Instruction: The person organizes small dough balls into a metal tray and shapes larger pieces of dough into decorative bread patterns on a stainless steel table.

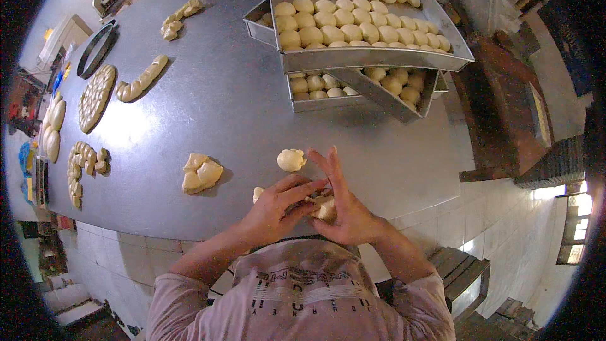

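Note:
Near the front edge of the metal table, my two hands meet around a small piece of pale dough [325,209]. My right hand [349,216] cradles it between palm and thumb, with the index and middle fingers stretched upward. The bent fingers of my left hand [276,209] press on the dough from the left, partly hiding it. Just beyond them lies a rough dough ball [291,160]. Another bit of dough [257,194] peeks out beside my left hand, mostly covered. Farther left sits a clump of cut dough pieces [201,175].
Stacked metal trays [379,59] full of dough balls stand at the back right. Along the left of the table [208,95] lie a divided dough disc [97,99], a metal ring [96,50], curved rows of dough pieces [142,81] and larger dough lumps [53,127].

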`<state>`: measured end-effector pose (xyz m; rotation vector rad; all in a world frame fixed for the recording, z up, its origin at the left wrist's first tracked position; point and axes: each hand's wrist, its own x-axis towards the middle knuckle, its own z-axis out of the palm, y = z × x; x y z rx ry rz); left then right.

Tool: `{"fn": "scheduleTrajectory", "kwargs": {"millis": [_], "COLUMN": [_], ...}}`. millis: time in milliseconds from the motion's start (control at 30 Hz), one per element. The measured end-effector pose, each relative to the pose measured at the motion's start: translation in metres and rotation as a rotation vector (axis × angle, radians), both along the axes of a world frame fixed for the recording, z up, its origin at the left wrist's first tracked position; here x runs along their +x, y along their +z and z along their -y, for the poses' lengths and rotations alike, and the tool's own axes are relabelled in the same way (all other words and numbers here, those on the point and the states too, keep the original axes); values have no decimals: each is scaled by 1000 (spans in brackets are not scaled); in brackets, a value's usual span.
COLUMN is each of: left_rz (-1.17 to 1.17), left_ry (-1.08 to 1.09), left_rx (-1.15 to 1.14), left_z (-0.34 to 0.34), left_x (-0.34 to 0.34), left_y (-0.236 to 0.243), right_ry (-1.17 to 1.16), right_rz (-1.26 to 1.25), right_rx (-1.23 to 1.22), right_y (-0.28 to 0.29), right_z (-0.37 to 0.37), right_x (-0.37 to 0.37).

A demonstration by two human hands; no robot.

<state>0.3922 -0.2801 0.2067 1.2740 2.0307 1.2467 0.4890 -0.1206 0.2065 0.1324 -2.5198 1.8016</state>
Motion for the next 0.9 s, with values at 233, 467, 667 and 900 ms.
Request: {"fn": "scheduleTrajectory", "kwargs": {"millis": [233, 467, 667, 900], "left_rz": [-38, -450, -549, 698], "left_ry": [-87, 33, -120, 267], "left_rx": [-147, -5, -105, 140], "left_z": [13, -16, -14, 3], "left_x": [-33, -70, -77, -59], "left_y": [-29, -30, -94, -27], "right_ry": [109, -501, -704, -1002], "right_rz": [247, 107, 123, 159], "right_rx": [189, 1280, 932, 840], "right_y": [-21, -57, -92, -67], "right_z": [-35, -105, -82, -164], "right_x": [41, 69, 17, 22]}}
